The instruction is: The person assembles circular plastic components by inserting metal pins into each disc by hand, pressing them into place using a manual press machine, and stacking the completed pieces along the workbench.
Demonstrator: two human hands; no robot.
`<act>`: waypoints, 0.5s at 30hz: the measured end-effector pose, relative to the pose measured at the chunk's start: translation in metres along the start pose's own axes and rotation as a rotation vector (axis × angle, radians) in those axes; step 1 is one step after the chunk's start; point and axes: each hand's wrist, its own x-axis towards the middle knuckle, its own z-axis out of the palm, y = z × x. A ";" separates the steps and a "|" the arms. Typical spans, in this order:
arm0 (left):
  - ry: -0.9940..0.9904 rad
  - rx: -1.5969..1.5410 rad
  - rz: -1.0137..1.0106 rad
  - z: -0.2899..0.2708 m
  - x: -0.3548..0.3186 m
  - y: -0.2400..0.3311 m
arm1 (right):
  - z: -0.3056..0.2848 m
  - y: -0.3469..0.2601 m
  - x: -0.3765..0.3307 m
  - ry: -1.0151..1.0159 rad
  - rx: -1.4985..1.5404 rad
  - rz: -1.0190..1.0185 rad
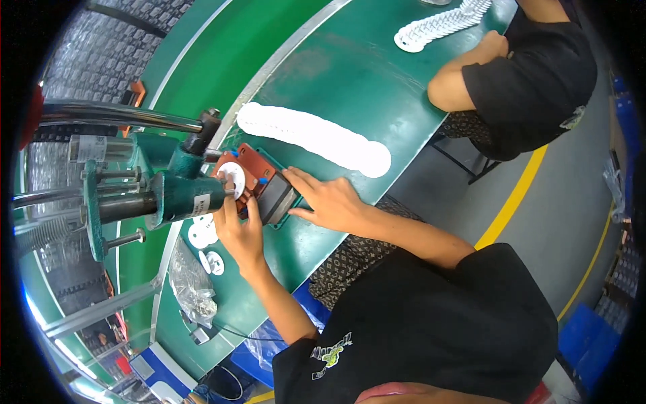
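Observation:
A green lever press stands at the left, its ram end over a white round disc with small holes. The disc lies on a reddish-brown fixture with a dark grey block on its near side. My left hand reaches to the disc's near edge with thumb and forefinger apart, fingertips touching the fixture area. Whether a small part sits under those fingertips is hidden. On the block's right side lies my right hand, fingers stretched out and thumb spread, holding nothing.
A long overlapping row of white discs runs across the green table. Several loose discs and a clear plastic bag lie beside the press. The press's lever extends left. Another person sits at the upper right near more discs.

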 end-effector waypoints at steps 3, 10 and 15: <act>0.055 0.018 0.042 0.003 -0.002 0.000 | 0.001 0.002 -0.003 0.071 0.057 -0.031; 0.053 -0.059 -0.034 0.002 0.000 0.003 | 0.001 0.001 -0.004 0.090 0.125 -0.057; 0.069 0.021 0.080 0.005 -0.005 0.001 | -0.001 0.001 -0.005 0.090 0.129 -0.066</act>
